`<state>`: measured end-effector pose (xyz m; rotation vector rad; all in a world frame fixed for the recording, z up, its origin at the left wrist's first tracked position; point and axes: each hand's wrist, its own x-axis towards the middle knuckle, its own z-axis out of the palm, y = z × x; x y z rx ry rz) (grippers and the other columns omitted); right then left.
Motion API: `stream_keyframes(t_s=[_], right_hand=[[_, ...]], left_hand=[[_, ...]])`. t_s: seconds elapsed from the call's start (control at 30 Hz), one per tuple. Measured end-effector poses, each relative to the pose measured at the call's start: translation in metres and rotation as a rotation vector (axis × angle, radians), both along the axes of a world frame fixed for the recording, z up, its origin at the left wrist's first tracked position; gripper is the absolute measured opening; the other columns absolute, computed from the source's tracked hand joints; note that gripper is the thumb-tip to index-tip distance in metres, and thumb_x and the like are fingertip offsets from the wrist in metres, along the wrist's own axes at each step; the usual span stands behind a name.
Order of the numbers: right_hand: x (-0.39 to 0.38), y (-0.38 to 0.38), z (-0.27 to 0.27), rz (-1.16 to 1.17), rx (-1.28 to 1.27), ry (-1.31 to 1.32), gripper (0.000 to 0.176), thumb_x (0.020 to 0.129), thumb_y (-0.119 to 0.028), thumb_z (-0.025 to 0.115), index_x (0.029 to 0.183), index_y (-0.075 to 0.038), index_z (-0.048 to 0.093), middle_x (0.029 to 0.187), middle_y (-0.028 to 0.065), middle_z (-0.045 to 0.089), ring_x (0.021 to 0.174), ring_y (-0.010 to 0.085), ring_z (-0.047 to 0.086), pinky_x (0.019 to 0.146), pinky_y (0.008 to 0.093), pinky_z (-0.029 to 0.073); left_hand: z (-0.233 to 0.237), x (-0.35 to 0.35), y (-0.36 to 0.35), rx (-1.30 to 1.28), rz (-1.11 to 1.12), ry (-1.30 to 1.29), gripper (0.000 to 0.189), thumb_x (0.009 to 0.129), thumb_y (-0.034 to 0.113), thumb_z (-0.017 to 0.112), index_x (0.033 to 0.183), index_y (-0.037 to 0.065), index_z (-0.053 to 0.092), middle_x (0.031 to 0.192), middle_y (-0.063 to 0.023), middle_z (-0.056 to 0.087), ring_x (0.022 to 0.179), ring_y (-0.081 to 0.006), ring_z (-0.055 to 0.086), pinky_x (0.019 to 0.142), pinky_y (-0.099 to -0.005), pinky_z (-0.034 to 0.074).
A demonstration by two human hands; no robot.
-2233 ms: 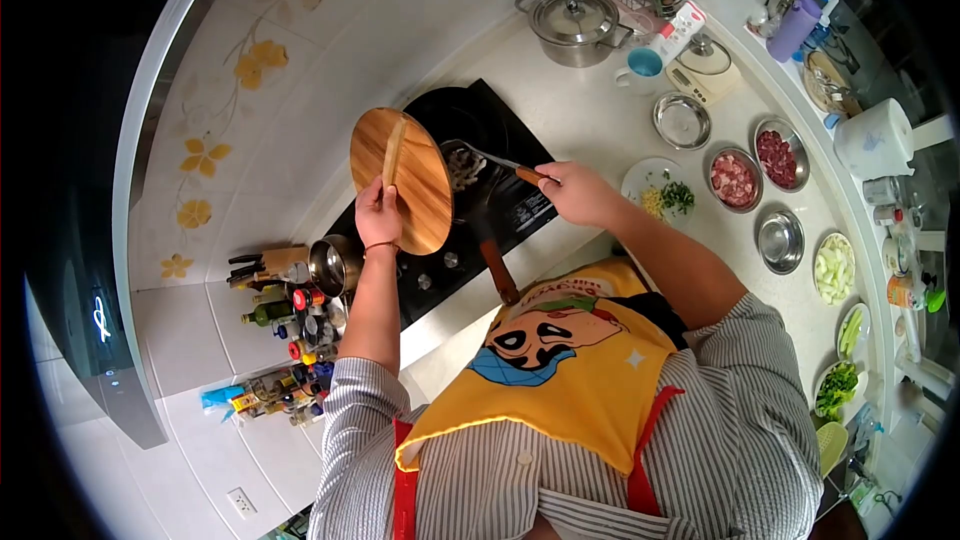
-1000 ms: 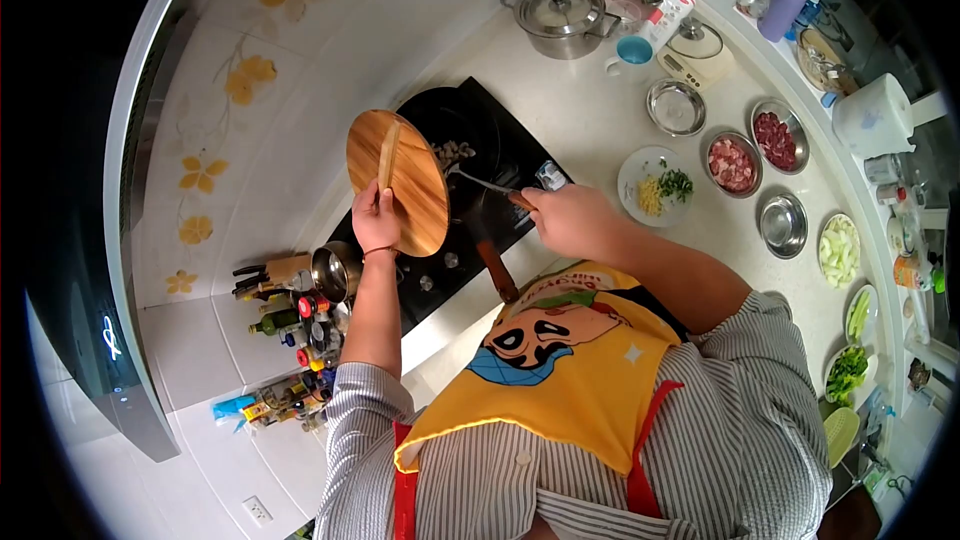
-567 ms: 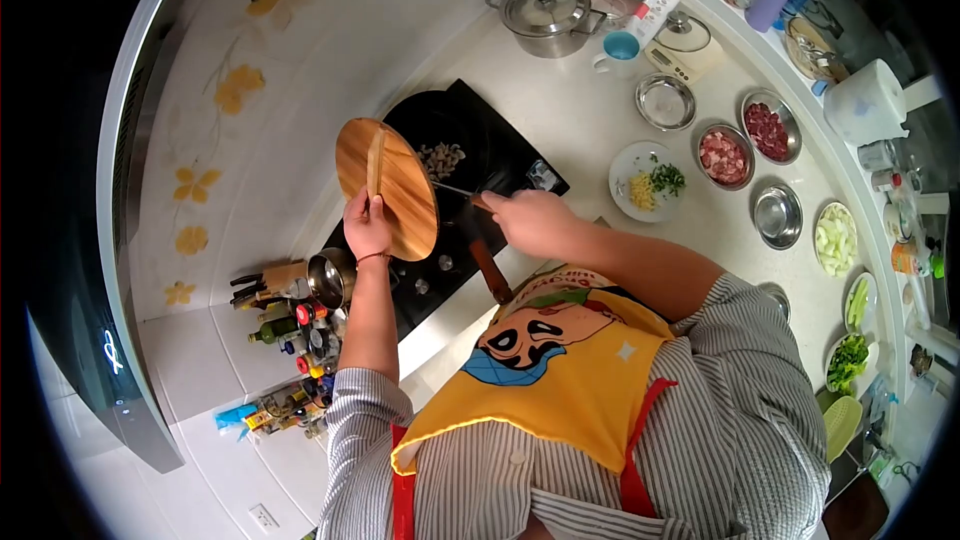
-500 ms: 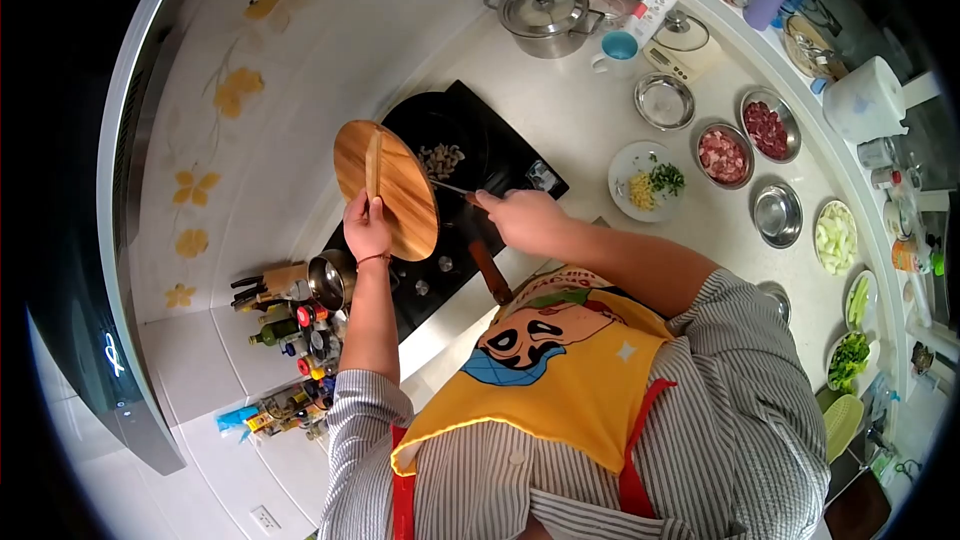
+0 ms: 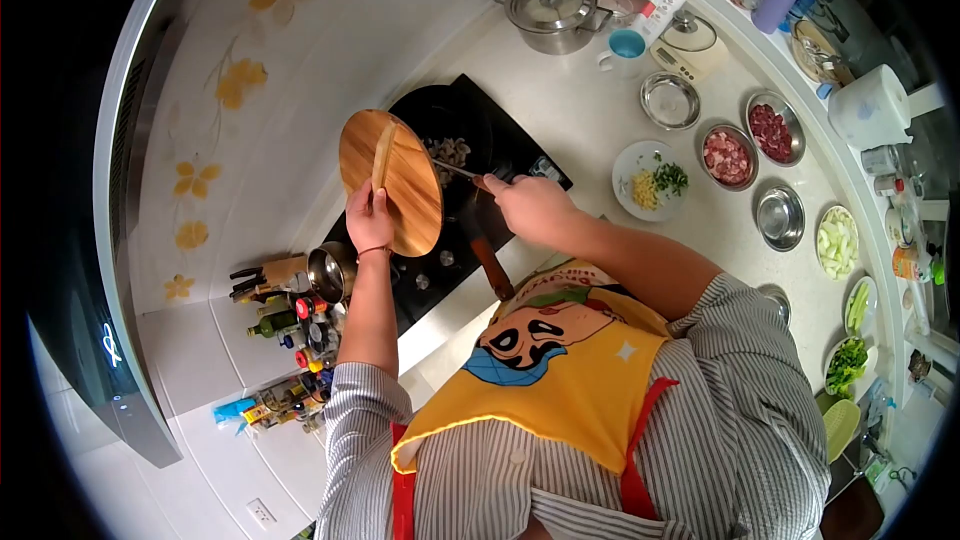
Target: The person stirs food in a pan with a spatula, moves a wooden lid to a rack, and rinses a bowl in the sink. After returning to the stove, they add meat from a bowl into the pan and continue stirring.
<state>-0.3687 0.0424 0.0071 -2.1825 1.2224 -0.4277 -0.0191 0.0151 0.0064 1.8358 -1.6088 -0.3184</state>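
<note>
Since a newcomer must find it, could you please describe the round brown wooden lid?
Start at the flat black cooktop. The person's left hand holds the lid, partly hiding the round black pan. Unlike the pan, its whole disc is brown wood.

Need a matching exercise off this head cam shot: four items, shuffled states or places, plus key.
Items
1. round wooden lid
2. cooking utensil
3. pan
4. plate

States or places
A. on the black stove, with chopped pieces inside
B. white, holding chopped greens and yellow bits
C. in the left hand, gripped by its bar handle
D. in the right hand

Pairs: 1-C, 2-D, 3-A, 4-B
</note>
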Motion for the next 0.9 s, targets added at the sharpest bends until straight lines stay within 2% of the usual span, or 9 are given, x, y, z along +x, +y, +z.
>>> stream_keyframes(t_s=[0.07,0.23,0.3,0.37,0.5,0.6,0.67,0.8,0.9], right_hand=[[0.002,-0.004,-0.011,-0.059,-0.072,-0.036,0.056,0.092,-0.003,0.055,0.148,-0.002,0.054,0.084,0.0189,0.072,0.077,0.0376,0.073,0.066,0.0491,0.058],[-0.009,-0.004,-0.012,-0.075,-0.025,-0.001,0.053,0.093,-0.006,0.057,0.146,-0.001,0.055,0.081,0.0191,0.072,0.075,0.038,0.072,0.066,0.0492,0.057],[-0.016,0.003,-0.011,-0.079,0.01,-0.01,0.05,0.095,-0.007,0.057,0.145,0.0,0.056,0.081,0.0194,0.071,0.075,0.0384,0.072,0.065,0.0493,0.057],[-0.023,0.007,-0.011,-0.101,-0.007,-0.106,0.044,0.1,-0.013,0.056,0.142,0.0,0.056,0.079,0.0207,0.071,0.075,0.0398,0.071,0.065,0.0501,0.056],[-0.029,0.014,-0.007,-0.116,0.077,-0.078,0.041,0.104,-0.018,0.054,0.141,0.0,0.056,0.078,0.0219,0.07,0.075,0.0419,0.07,0.066,0.0516,0.056],[-0.037,0.021,-0.004,-0.149,0.127,-0.147,0.042,0.105,-0.02,0.053,0.142,0.001,0.055,0.08,0.0235,0.071,0.076,0.0437,0.069,0.068,0.0537,0.055],[-0.04,0.028,-0.002,-0.198,0.164,-0.187,0.046,0.105,-0.022,0.054,0.143,0.004,0.056,0.09,0.0278,0.072,0.08,0.0485,0.068,0.074,0.0552,0.055],[-0.044,0.035,0.01,-0.185,0.249,-0.148,0.046,0.105,-0.023,0.053,0.143,0.004,0.056,0.091,0.0276,0.073,0.082,0.0489,0.069,0.076,0.0559,0.055],[-0.044,0.04,0.01,-0.197,0.261,-0.244,0.047,0.105,-0.023,0.054,0.144,0.003,0.056,0.093,0.0276,0.073,0.084,0.0483,0.069,0.078,0.056,0.055]], left_hand=[[-0.003,-0.007,-0.001,-0.045,0.004,0.022,0.029,0.099,0.012,0.071,0.126,0.002,0.072,0.122,-0.0162,0.069,0.112,-0.0302,0.067,0.102,-0.037,0.051],[-0.009,-0.002,-0.006,-0.082,-0.022,-0.026,0.028,0.1,0.013,0.071,0.127,0.003,0.072,0.12,-0.0147,0.069,0.109,-0.0298,0.067,0.1,-0.0367,0.052],[-0.011,0.003,-0.006,-0.072,0.009,0.031,0.029,0.101,0.009,0.069,0.128,-0.001,0.071,0.118,-0.0111,0.069,0.105,-0.0212,0.066,0.098,-0.0322,0.05],[-0.01,0.006,-0.005,-0.053,0.021,0.05,0.029,0.101,0.009,0.069,0.129,0.0,0.071,0.117,-0.0102,0.069,0.104,-0.0198,0.066,0.097,-0.0314,0.05],[-0.005,0.007,-0.003,-0.049,0.048,0.044,0.031,0.101,0.009,0.07,0.13,0.0,0.07,0.114,-0.0091,0.069,0.101,-0.0178,0.065,0.095,-0.0301,0.05],[-0.001,0.007,-0.001,-0.054,0.049,0.045,0.029,0.101,0.008,0.07,0.128,-0.001,0.071,0.112,-0.009,0.069,0.1,-0.0174,0.065,0.094,-0.03,0.05],[-0.003,0.013,-0.001,-0.056,0.045,0.044,0.028,0.101,0.008,0.07,0.127,-0.001,0.071,0.111,-0.009,0.069,0.1,-0.0173,0.064,0.094,-0.03,0.05],[-0.003,0.016,0.001,-0.059,0.029,0.011,0.026,0.101,0.007,0.069,0.126,-0.001,0.071,0.108,-0.0085,0.069,0.099,-0.0174,0.064,0.094,-0.03,0.05],[-0.004,0.013,0.003,-0.049,0.039,0.034,0.026,0.101,0.006,0.069,0.126,-0.001,0.072,0.111,-0.0094,0.069,0.101,-0.0179,0.065,0.095,-0.0302,0.051]])
